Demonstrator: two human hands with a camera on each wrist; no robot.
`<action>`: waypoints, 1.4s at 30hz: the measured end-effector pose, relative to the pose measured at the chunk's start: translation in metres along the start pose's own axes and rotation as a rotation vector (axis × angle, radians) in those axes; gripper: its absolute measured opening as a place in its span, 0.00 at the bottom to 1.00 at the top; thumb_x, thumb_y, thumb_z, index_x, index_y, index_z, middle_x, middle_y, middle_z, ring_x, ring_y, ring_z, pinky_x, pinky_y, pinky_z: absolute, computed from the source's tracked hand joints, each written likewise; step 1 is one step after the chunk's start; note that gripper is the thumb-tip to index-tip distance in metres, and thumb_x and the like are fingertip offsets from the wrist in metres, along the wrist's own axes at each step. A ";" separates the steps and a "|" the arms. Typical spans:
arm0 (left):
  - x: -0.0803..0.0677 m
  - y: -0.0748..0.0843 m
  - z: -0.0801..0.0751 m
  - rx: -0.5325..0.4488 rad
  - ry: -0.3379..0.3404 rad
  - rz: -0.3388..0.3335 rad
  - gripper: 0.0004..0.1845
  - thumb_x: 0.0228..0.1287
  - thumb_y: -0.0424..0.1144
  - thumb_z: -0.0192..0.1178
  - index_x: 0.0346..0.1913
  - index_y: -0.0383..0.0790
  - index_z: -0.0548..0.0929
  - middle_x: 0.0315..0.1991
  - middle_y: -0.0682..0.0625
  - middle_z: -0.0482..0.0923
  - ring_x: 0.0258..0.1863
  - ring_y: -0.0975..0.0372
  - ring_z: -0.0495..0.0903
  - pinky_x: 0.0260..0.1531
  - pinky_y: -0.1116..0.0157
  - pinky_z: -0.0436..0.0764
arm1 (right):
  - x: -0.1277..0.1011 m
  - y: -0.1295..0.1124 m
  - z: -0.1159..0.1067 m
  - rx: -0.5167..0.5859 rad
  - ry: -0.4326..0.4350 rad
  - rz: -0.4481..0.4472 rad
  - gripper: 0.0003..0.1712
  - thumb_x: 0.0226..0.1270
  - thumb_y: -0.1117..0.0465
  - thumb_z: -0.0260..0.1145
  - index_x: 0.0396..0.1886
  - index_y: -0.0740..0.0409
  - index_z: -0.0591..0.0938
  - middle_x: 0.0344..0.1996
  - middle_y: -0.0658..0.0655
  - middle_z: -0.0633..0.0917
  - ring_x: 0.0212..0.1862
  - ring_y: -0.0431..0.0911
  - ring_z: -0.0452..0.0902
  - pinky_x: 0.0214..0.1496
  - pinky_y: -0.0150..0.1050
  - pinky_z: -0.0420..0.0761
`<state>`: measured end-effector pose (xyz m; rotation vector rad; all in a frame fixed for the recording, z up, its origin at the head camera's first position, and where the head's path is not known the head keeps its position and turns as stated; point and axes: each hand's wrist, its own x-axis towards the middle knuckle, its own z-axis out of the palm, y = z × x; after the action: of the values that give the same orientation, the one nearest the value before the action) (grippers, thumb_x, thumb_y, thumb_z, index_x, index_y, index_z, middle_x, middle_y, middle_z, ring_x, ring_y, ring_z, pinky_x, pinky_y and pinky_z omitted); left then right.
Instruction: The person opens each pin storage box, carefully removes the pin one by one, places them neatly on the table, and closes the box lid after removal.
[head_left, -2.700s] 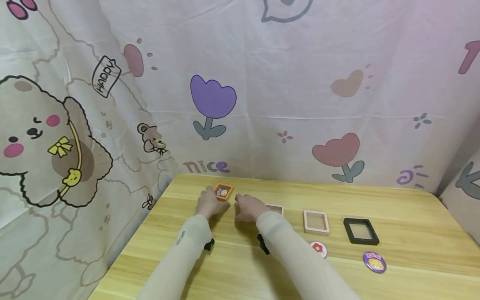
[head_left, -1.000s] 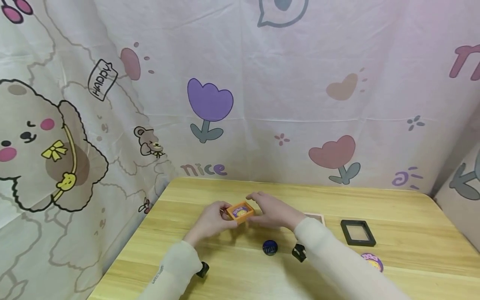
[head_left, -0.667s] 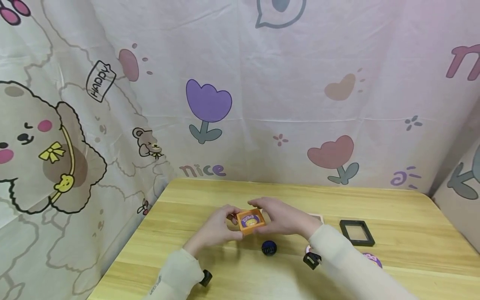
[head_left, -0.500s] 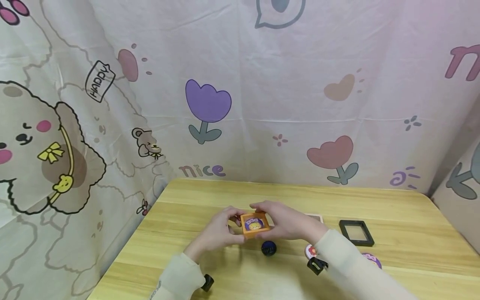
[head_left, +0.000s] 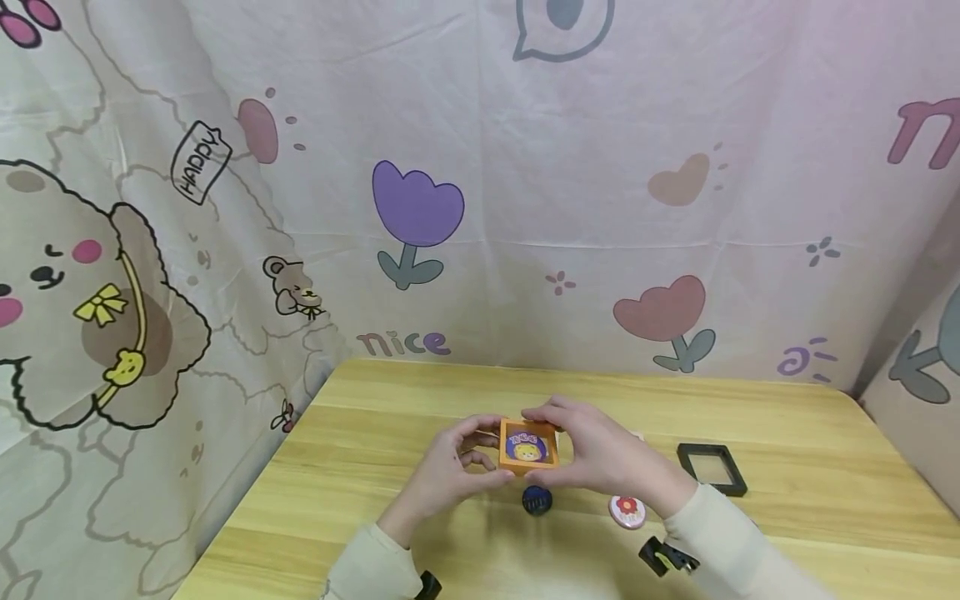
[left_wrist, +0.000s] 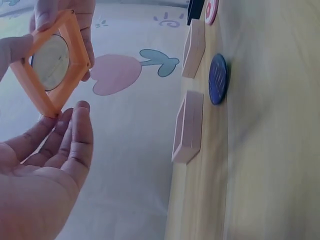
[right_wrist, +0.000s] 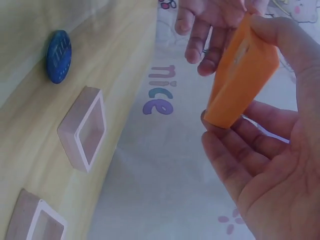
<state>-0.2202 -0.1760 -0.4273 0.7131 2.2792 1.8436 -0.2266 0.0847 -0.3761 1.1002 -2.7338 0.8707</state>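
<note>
An orange square frame point(head_left: 528, 446) with a purple cartoon badge inside is held above the wooden table point(head_left: 360, 467), face tilted toward me. My left hand point(head_left: 471, 460) pinches its left edge with thumb and fingertips. My right hand point(head_left: 573, 452) grips its right side. In the left wrist view the orange frame point(left_wrist: 50, 65) hangs as a diamond above the left hand's fingers point(left_wrist: 70, 140). From the right wrist, the orange frame point(right_wrist: 242, 75) appears edge-on, with the right hand's fingers point(right_wrist: 235, 150) beneath it. A dark blue badge point(head_left: 537, 500) lies just below the hands.
A red-flower badge point(head_left: 627, 511) and a black frame point(head_left: 711, 468) lie to the right. Two pale pink frames point(right_wrist: 85, 127) point(right_wrist: 37, 222) sit behind the hands, mostly hidden in the head view. A cartoon-print cloth point(head_left: 420, 208) walls in the back and left.
Both hands carried the orange frame from the table's far left toward the middle, lifting it and tilting its face up. The red-flower badge has come into view beside the right wrist.
</note>
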 end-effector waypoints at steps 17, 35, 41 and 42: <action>-0.008 -0.001 0.029 -0.005 -0.080 0.137 0.34 0.54 0.32 0.81 0.65 0.31 0.80 0.56 0.36 0.85 0.50 0.65 0.88 0.56 0.64 0.90 | -0.037 -0.021 -0.007 -0.279 -0.008 -0.090 0.32 0.55 0.41 0.81 0.57 0.51 0.88 0.41 0.39 0.86 0.35 0.28 0.75 0.41 0.31 0.83; -0.006 0.000 0.043 -0.010 -0.135 0.131 0.35 0.56 0.33 0.81 0.68 0.41 0.80 0.61 0.43 0.85 0.56 0.65 0.86 0.59 0.64 0.88 | -0.047 -0.023 -0.008 -0.429 0.105 -0.179 0.30 0.48 0.41 0.83 0.49 0.48 0.88 0.31 0.36 0.80 0.29 0.27 0.66 0.36 0.34 0.80; -0.007 -0.001 0.045 -0.044 -0.155 0.109 0.35 0.56 0.33 0.81 0.68 0.42 0.82 0.61 0.44 0.86 0.54 0.65 0.88 0.61 0.65 0.87 | -0.048 -0.026 -0.010 -0.395 0.038 -0.161 0.22 0.46 0.45 0.81 0.40 0.44 0.86 0.24 0.35 0.75 0.24 0.27 0.62 0.26 0.25 0.66; -0.007 -0.001 0.046 -0.052 -0.162 0.101 0.35 0.56 0.33 0.81 0.68 0.41 0.81 0.61 0.44 0.86 0.55 0.65 0.87 0.61 0.65 0.87 | -0.048 -0.026 -0.010 -0.386 0.028 -0.161 0.19 0.45 0.45 0.80 0.37 0.43 0.84 0.24 0.35 0.75 0.24 0.27 0.61 0.25 0.24 0.64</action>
<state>-0.1966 -0.1384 -0.4411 0.9476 2.1229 1.8070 -0.1753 0.1041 -0.3676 1.1878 -2.5899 0.3152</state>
